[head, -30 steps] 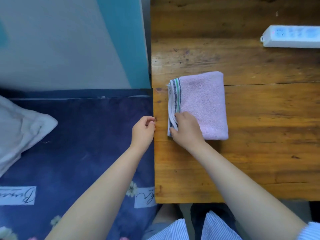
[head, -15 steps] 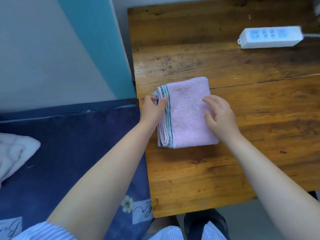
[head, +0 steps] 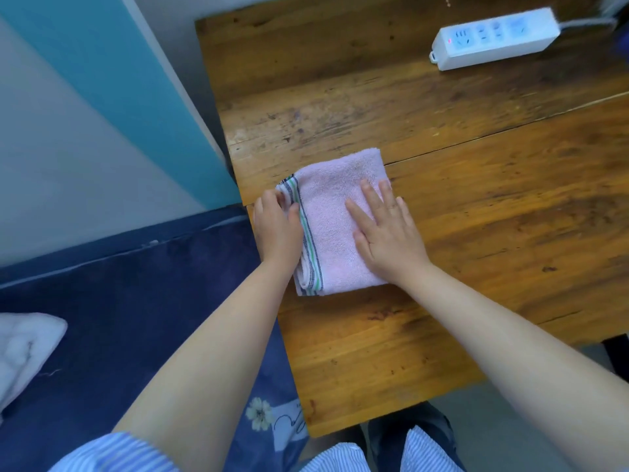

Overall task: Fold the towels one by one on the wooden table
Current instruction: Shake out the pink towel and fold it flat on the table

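Folded pink towel [head: 335, 226] near wooden table [head: 476, 206] left edge, your left hand [head: 277, 229] curled gripping its striped edge, fingertips hidden, your right hand [head: 388, 229] flat pressing on top, power strip [head: 493, 37] cable cut off, white cloth [head: 23, 349] cropped at left.

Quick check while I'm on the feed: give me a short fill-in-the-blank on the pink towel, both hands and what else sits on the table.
1. The right hand lies ____ on the pink towel, fingers straight.
2. The left hand grips the towel's ____ edge.
3. The towel rests on the wooden ____.
4. At the far side of the wooden table lies a white ____.

Missing words: flat; striped; table; power strip
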`<state>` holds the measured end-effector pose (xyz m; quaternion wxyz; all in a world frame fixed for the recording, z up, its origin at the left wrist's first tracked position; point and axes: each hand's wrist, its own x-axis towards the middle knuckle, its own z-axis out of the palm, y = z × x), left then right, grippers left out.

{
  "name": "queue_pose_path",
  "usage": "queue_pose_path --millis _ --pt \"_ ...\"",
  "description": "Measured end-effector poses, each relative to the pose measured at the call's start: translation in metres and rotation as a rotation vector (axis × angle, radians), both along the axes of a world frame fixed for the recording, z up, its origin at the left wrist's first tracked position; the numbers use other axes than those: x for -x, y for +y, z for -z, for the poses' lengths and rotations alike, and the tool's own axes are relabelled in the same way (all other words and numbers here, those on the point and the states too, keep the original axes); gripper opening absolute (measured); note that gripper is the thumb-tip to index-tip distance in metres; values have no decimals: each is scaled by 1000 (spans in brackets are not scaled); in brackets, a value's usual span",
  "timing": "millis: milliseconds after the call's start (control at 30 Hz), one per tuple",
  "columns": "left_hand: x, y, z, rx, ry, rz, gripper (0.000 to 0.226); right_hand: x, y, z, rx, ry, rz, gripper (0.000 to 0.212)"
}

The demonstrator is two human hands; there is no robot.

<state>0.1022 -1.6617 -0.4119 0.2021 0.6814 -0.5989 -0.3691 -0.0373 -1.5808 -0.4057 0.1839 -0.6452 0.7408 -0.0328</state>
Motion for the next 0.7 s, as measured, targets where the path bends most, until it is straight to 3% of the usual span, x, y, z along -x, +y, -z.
queue_pose_path --millis 200,300,367,433,500,700 --pt "2 16 -16 40 -94 23 38 -8 -8 -9 24 28 31 50" --pt "0 38 -23 264 -186 352 39 4 -28 -18 210 4 16 47" --pt "-4 44 -17 372 -318 638 42 12 -43 -14 133 23 -42 47" --pt "-12 42 -9 245 -417 811 53 19 -53 -3 29 34 -83 49" --pt "-22 38 6 134 -462 830 57 20 -58 4 -18 7 -82 49" --pt "-21 37 10 38 -555 857 57 20 -52 -9 -28 -70 -98 50"
